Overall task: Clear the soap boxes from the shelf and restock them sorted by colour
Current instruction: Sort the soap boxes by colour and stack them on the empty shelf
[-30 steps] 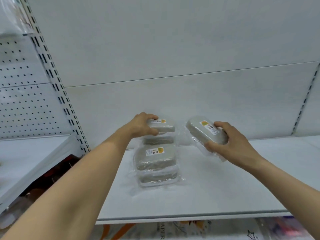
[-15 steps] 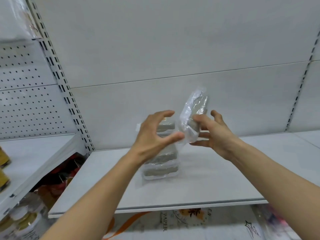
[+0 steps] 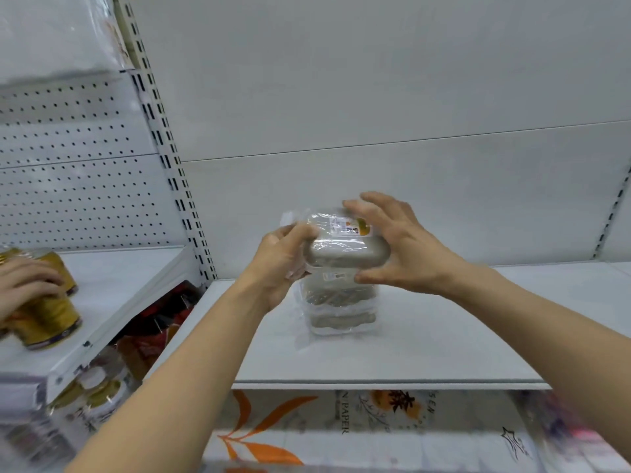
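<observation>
A grey soap box (image 3: 345, 249) in clear wrap, with a white and orange label on top, lies flat just above a stack of grey soap boxes (image 3: 341, 303). My left hand (image 3: 278, 268) grips its left end, fingers curled over the wrap. My right hand (image 3: 401, 249) cups its right end, with spread fingers over the top and the thumb under the front edge. The stack stands on the white shelf (image 3: 444, 343), near the back panel. Whether the held box touches the stack I cannot tell.
A slotted white upright (image 3: 164, 148) stands left of the shelf, with pegboard (image 3: 75, 186) beyond it. Another person's hand (image 3: 24, 285) rests on gold cans (image 3: 47, 319) on the left shelf. Printed tissue packs (image 3: 341, 425) lie below the shelf edge.
The box my right hand held on end beside the stack now lies flat over the stack. My left hand has left the stack and taken the box's left end.
</observation>
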{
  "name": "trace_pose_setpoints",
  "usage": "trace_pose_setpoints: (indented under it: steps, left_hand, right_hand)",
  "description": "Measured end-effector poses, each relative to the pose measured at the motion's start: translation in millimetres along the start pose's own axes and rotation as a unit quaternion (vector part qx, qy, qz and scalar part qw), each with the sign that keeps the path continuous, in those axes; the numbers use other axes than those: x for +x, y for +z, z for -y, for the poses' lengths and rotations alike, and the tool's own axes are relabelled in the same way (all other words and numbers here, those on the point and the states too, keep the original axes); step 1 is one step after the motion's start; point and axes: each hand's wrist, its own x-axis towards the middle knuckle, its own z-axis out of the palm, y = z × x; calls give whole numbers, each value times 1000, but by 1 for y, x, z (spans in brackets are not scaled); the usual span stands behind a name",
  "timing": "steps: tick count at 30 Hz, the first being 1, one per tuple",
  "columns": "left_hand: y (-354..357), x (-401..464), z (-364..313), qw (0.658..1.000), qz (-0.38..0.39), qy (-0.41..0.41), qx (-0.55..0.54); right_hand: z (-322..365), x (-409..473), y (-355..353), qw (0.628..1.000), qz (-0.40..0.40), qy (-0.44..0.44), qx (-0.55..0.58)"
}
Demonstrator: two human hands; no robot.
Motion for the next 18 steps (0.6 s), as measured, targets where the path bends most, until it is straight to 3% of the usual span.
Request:
trace_pose_setpoints:
  steps: [3,7,11,18]
  left_hand:
    - [-5,-1,6,999,-25,-27,4]
    - [-17,-15,23,970,-160,28,182]
    - [-33,-35,67,949,-133,33,284]
    - [-36,-30,115,854,-111,79,503]
  right_hand:
    - [-1,14,10,999,34,-11,-1]
    - [-14,28,23,994,100,28,-19]
    - [-22,33,35,984,169,36,-33]
    - [-14,18,46,975,98,-43,-197]
